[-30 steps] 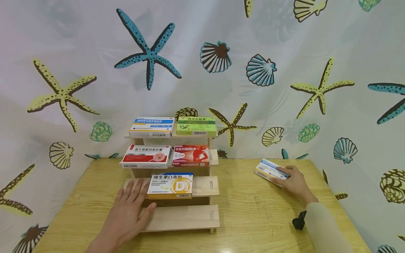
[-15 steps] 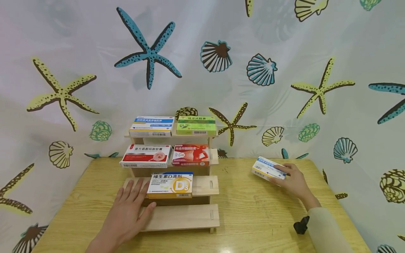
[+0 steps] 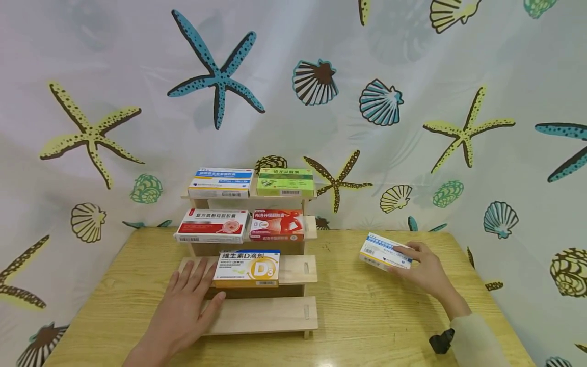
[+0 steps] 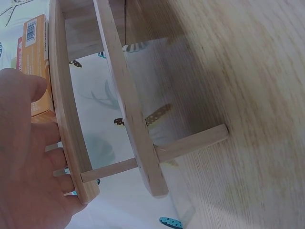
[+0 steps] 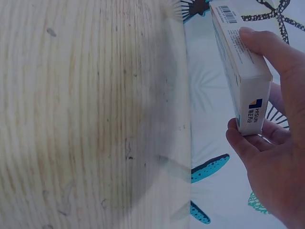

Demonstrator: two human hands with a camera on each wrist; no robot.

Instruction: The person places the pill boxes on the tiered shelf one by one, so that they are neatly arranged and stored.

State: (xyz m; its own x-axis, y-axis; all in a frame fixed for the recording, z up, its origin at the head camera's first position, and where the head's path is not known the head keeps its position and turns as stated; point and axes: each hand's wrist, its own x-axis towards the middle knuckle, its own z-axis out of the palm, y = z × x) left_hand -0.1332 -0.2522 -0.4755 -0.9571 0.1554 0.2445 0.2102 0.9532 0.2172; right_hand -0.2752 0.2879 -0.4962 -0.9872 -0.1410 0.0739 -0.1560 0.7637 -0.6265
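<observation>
My right hand point(image 3: 426, 270) grips a white and blue medicine box point(image 3: 386, 252) by its right end, above the table right of the stand. In the right wrist view the thumb lies on one side of that box point(image 5: 245, 71) and the fingers on the other. With its fingers straight, my left hand point(image 3: 185, 306) rests on the left end of a wooden tiered stand point(image 3: 261, 315). Beside its fingertips a white and orange vitamin D box point(image 3: 247, 269) leans on the third tier. The left wrist view shows the left hand point(image 4: 28, 157) close to the orange box point(image 4: 38, 62).
The top tier bears a blue and white box point(image 3: 220, 182) and a green box point(image 3: 285, 182). Below them lie a white and red box point(image 3: 213, 226) and a red box point(image 3: 276, 225). A patterned curtain point(image 3: 284, 132) hangs behind the wooden table point(image 3: 357, 311).
The right hand has carried the white and blue box slightly left and turned it a little. The left hand and the boxes on the stand stay put.
</observation>
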